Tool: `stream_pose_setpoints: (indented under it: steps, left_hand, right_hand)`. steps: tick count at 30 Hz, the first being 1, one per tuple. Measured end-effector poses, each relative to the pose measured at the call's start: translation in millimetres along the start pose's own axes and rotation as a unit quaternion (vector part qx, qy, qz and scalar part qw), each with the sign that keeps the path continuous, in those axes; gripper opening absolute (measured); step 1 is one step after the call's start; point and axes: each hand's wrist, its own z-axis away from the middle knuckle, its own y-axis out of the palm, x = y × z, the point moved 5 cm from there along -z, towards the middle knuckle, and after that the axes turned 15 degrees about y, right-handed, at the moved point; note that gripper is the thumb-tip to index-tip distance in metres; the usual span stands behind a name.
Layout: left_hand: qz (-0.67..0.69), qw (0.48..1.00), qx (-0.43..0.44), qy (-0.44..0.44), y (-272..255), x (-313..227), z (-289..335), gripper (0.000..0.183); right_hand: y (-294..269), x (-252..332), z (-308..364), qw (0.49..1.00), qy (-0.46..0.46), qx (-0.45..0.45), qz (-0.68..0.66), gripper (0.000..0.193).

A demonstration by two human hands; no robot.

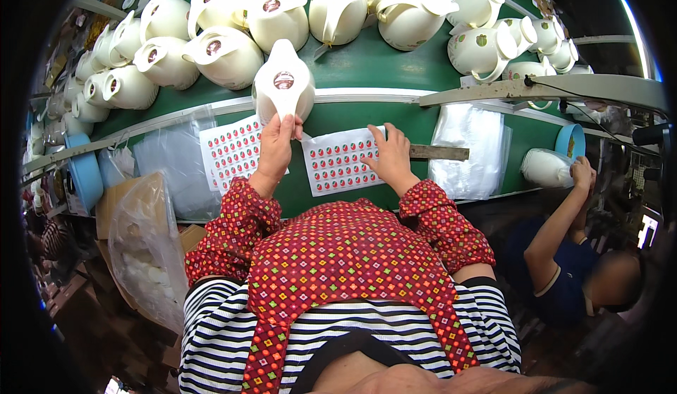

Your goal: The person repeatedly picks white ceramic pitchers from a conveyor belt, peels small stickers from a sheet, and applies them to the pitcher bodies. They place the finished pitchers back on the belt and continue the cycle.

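Note:
A cream vacuum jug (264, 94) with a dark oval emblem on top stands at the edge of the green bench, its handle toward me. My left hand (276, 147) is closed on the end of that handle. My right hand (391, 156) lies over the right end of a white sheet of small red-and-green stickers (338, 165), thumb and fingers apart. A second sticker sheet (227, 147) lies left of my left hand. Just right of my right hand, a flat grey-brown strip (441, 153) reaches across the clear plastic bags.
Several cream jugs (229, 59) crowd the green belt (367, 66) beyond a metal rail. Clear plastic bags (469, 137) lie right, more (176, 147) left. Blue tubs (84, 172) stand at the sides. At right, a co-worker's arm (557, 239) reaches a bagged white jug (546, 168).

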Motion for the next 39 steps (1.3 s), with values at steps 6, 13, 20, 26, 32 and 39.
stream_pose_setpoints:
  steps: [6, 13, 20, 26, 32, 39]
  left_hand:
    - [-0.168, 0.985, -0.036, -0.002, -28.8, -4.4, 28.5, 0.026]
    - [-0.294, 0.936, -0.02, -0.195, -48.7, 78.1, 137.8, 0.034]
    - [-0.275, 0.946, 0.105, -0.138, -27.6, 106.3, 106.0, 0.034]
    - [0.102, 0.958, 0.045, -0.265, 1.2, 68.4, 88.8, 0.033]
    - [0.185, 0.949, -0.001, -0.254, 26.0, -6.1, 72.3, 0.057]
    - [-0.05, 0.991, 0.111, -0.063, 32.8, -53.1, 62.1, 0.065]
  right_hand:
    - [38.7, -17.8, -13.0, 0.985, 0.131, 0.109, 0.027, 0.107]
    - [50.3, -25.8, -9.4, 0.971, 0.11, 0.082, -0.195, 0.081]
    - [5.9, -23.3, 5.9, 0.861, 0.073, 0.192, -0.466, 0.043]
    - [-51.3, -24.4, 20.7, 0.809, 0.08, 0.229, -0.535, 0.037]
    - [-87.7, -26.6, 33.3, 0.803, 0.078, 0.214, -0.551, 0.04]
    - [-108.7, -9.5, 45.6, 0.779, 0.082, 0.24, -0.573, 0.046]
